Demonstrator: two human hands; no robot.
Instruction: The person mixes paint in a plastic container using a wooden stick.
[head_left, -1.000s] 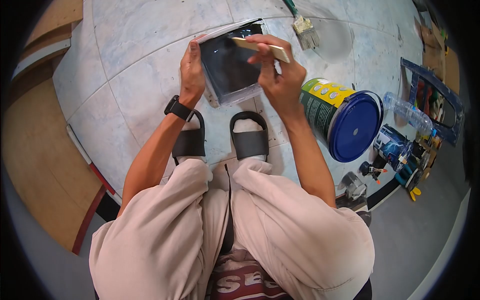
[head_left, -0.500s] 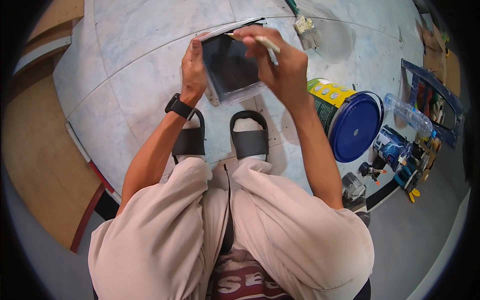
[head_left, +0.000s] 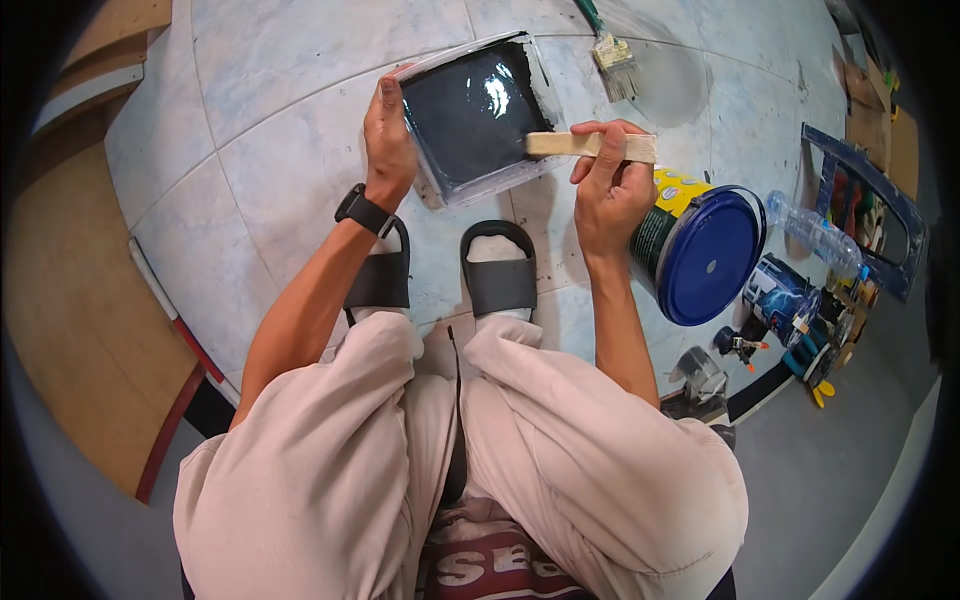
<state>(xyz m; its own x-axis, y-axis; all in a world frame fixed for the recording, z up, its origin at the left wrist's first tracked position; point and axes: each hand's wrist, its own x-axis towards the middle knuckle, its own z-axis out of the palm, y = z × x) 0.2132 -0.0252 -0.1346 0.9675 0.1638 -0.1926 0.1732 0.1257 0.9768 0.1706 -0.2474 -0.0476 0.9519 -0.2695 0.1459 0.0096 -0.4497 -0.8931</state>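
Observation:
A clear plastic container (head_left: 545, 80) with glossy black paint (head_left: 465, 120) in it rests on the tiled floor ahead of my feet. My left hand (head_left: 388, 140) grips its left side, thumb up near the rim. Between the fingers and thumb of my right hand (head_left: 615, 190) is a flat wooden stick (head_left: 575, 144), lying nearly level. The stick's left tip reaches over the container's right edge, at the paint. Whether that tip dips into the paint I cannot tell.
A green-handled paintbrush (head_left: 612, 60) lies beyond the container on a clear round lid (head_left: 670, 85). To the right are a blue-lidded bucket (head_left: 712, 255), a plastic bottle (head_left: 815, 232), a blue can (head_left: 782, 295) and a dark blue frame (head_left: 865, 200). Wooden boards (head_left: 90, 320) line the left.
My right hand has moved right and toward me, swinging the stick from the container's far side to its right edge. More of the black paint now shows. My left hand stays on the container.

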